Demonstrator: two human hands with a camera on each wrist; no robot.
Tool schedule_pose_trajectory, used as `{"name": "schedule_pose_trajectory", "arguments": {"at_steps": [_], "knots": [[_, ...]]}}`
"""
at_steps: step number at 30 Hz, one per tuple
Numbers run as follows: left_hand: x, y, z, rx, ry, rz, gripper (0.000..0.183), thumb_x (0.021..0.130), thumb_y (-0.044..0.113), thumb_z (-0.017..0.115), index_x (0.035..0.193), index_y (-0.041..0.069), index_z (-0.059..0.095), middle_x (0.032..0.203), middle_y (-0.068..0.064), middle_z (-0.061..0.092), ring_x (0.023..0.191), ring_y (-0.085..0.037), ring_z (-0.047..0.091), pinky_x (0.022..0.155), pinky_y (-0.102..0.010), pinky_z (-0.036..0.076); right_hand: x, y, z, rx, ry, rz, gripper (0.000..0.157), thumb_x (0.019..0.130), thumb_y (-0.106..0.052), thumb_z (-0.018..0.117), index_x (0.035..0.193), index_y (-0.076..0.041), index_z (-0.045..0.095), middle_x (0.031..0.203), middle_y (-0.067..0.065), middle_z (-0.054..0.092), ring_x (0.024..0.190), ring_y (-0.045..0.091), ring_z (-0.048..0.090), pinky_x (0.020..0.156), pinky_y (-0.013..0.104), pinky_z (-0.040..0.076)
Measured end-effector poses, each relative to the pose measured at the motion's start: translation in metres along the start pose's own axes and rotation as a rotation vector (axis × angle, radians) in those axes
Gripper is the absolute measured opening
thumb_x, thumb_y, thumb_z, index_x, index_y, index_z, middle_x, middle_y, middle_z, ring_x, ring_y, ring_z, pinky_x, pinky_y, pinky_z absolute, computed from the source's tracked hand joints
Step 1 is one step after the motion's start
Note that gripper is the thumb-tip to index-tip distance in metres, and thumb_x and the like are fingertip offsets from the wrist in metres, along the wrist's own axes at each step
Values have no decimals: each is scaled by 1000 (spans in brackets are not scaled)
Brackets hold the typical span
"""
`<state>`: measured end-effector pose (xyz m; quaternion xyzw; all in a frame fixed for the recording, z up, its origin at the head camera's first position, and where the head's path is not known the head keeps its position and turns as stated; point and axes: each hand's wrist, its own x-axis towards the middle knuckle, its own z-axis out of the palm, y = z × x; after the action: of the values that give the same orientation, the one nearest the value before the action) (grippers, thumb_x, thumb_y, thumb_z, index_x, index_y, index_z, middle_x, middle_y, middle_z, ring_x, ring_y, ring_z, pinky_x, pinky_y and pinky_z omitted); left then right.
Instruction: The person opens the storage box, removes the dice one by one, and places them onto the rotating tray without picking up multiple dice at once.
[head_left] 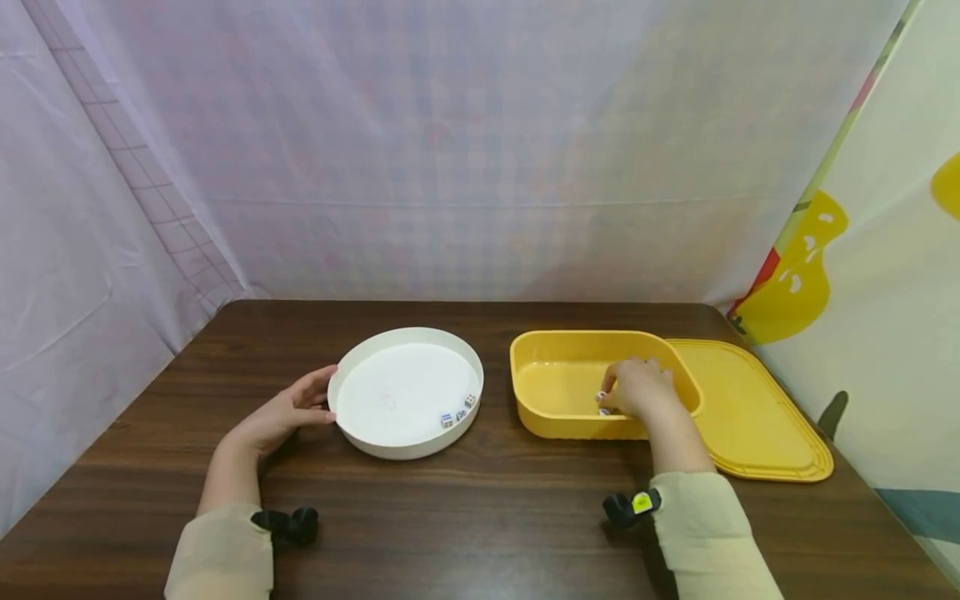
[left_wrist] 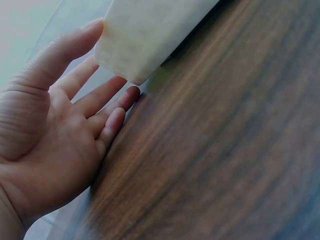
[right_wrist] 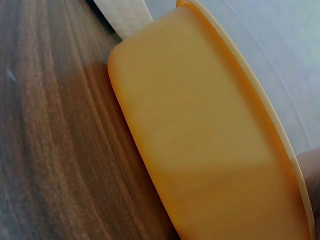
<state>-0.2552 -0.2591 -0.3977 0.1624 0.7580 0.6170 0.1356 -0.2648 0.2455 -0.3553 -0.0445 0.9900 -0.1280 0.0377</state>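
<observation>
A round white tray (head_left: 397, 392) with a low rim stands on the table, with three dice (head_left: 459, 414) at its front right. At the tray's left side my left hand (head_left: 281, 414) rests its thumb and fingertips, the fingers fairly straight. In the left wrist view the thumb (left_wrist: 75, 47) touches the tray's wall (left_wrist: 145, 40). My right hand (head_left: 641, 387) reaches into a yellow box (head_left: 555, 425), thumb and index finger pinching a die (head_left: 601, 396). Another die (head_left: 603, 411) shows just under those fingertips. The box's wall (right_wrist: 200, 125) hides most of this hand in the right wrist view.
A yellow lid (head_left: 738, 408) lies flat right of the box, partly under its edge. The brown wooden table (head_left: 450, 525) ends at a pale curtain (head_left: 487, 167) behind. A printed cloth (head_left: 885, 333) hangs along the right side.
</observation>
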Motion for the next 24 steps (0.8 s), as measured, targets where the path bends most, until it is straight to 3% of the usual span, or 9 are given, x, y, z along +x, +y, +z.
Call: {"name": "schedule_pose_trajectory", "arguments": {"at_steps": [9,17,24], "knots": [[-1,2,2,5,2,-10,82,88,4,66,151,-1,14,155,-25,12,137,-46,18,107,-58,7,-1,-1,-2,11,19,-3,15,84,-27,72,82,-13,67,95,17,55,96,42,42,82,56,29],[-1,1,0,6,0,-9,82,88,3,65,151,-2,13,155,-25,11,138,-45,16,107,-58,7,-6,-12,-10,-16,90,-56,16,86,-26,69,91,-11,68,104,21,56,102,46,44,85,60,29],[0,0,0,10,-2,-5,83,88,4,66,151,-2,13,155,-25,11,137,-45,17,107,-58,8,-12,-27,-19,-36,158,-98,15,87,-28,69,89,-13,68,107,21,56,106,48,43,88,62,28]]}}
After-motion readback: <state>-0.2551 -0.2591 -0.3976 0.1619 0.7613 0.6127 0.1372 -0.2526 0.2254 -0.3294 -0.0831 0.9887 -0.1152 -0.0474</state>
